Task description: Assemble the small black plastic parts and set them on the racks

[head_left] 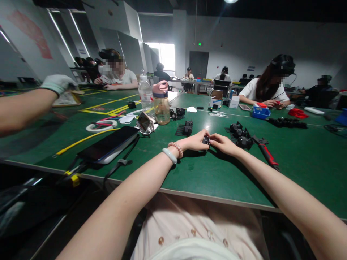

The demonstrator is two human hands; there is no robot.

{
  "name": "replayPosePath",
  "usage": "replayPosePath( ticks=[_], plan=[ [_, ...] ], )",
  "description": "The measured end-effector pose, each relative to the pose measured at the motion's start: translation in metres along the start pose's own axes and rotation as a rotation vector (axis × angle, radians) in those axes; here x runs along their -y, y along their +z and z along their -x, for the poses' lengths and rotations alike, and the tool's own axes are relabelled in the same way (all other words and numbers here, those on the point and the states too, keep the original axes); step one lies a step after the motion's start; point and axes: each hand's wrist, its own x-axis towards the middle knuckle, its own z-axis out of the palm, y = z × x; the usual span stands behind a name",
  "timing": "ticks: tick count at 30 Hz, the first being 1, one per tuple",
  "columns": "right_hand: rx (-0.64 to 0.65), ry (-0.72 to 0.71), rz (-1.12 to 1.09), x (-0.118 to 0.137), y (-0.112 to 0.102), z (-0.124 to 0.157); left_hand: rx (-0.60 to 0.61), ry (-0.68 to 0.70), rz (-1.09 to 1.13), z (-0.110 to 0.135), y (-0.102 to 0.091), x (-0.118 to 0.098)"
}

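Note:
Both of my hands meet over the green table [206,177] around one small black part [206,139]. My left hand [194,141], with a pale bangle and a bead bracelet on its wrist, pinches the part from the left. My right hand [222,143] grips it from the right with curled fingers. Just beyond my left hand a few more black parts [187,128] rest on a black ribbed tray. A cluster of similar black parts [240,136] lies beyond my right hand.
Red-handled pliers [264,151] lie right of my right hand. A dark tablet [110,144] with cables, a tan bottle [162,104] with a pink lid and a clear water bottle [145,94] stand to the left. Another person's gloved arm [32,104] reaches in at far left. Other people sit across the table.

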Motion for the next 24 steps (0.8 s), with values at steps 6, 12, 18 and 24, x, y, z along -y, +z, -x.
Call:
replayPosePath(
  ticks=[6, 12, 18, 24],
  plan=[
    [0.033, 0.004, -0.003, -0.0031, -0.0004, 0.0016, -0.014, 0.03, -0.002, -0.0016, 0.0009, 0.0021],
    [0.049, 0.014, -0.045, -0.0052, 0.0006, 0.0021, -0.023, 0.06, 0.003, -0.0025, 0.0007, 0.0041],
    [0.024, 0.003, -0.004, -0.0012, 0.0005, 0.0019, -0.008, 0.026, 0.017, -0.0015, 0.0005, 0.0042],
    [-0.003, 0.008, 0.015, 0.002, 0.001, 0.0012, -0.003, 0.028, 0.024, -0.0011, 0.0009, 0.0037]
  ],
)
